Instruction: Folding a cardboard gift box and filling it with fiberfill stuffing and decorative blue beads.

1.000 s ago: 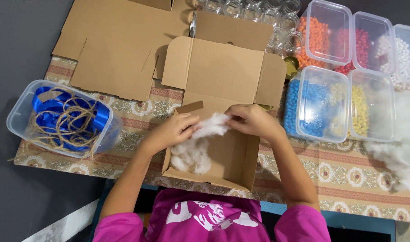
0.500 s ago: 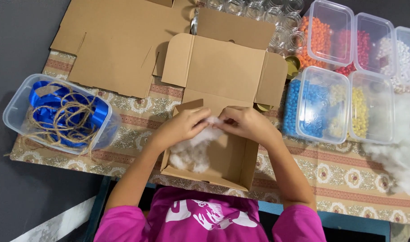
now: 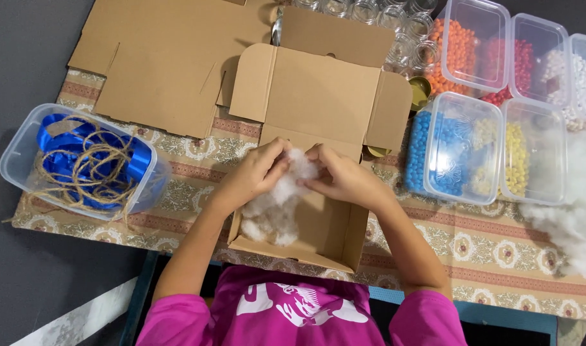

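Observation:
An open cardboard box lies on the patterned tablecloth in front of me, its lid flap folded back. White fluffy stuffing rests in the box's left part. My left hand and my right hand meet over the box. Both pinch the same tuft of the stuffing between them, above the box's far edge.
A clear tub with blue ribbon and twine stands at the left. Flat cardboard sheets lie at the back. Lidded clear tubs of coloured balls sit at the right, with a stuffing heap and glass jars nearby.
Both hands have shifted slightly toward the box's far edge, drawing the tuft closer together; more stuffing lies in the box's left part.

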